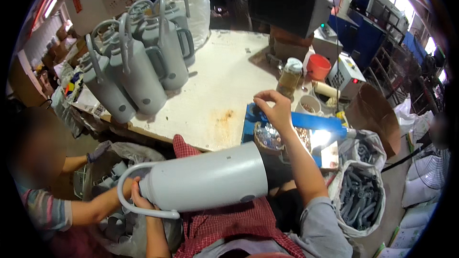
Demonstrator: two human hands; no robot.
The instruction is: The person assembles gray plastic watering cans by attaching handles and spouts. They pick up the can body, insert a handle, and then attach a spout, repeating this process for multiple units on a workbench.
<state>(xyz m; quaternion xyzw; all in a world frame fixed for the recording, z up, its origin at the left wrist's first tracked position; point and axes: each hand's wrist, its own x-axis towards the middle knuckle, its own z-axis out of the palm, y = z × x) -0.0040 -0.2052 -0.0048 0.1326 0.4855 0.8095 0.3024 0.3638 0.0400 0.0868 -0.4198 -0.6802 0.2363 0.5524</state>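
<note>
A grey vacuum jug body [205,179] with a looped grey carrying handle [122,196] lies sideways across my lap, its wide end to the right. My left hand [142,199] is closed round the jug's narrow neck. At the same end, a co-worker's arm [95,210] reaches in from the left, its hand partly hidden behind the handle loop. My right hand [277,107] is raised over the far left end of a blue tool bar [311,120], fingertips pinched together; whatever they hold is too small to make out. Below it sits a tray of small shiny metal parts [267,137].
Several grey jugs [143,76] stand at the table's left. A bottle [289,79], red bucket [319,66] and white cup [309,104] stand beyond the blue bar. Sacks of grey handles [358,196] lie right; a sack of grey parts [124,157] lies left. The table top [215,95] spreads ahead.
</note>
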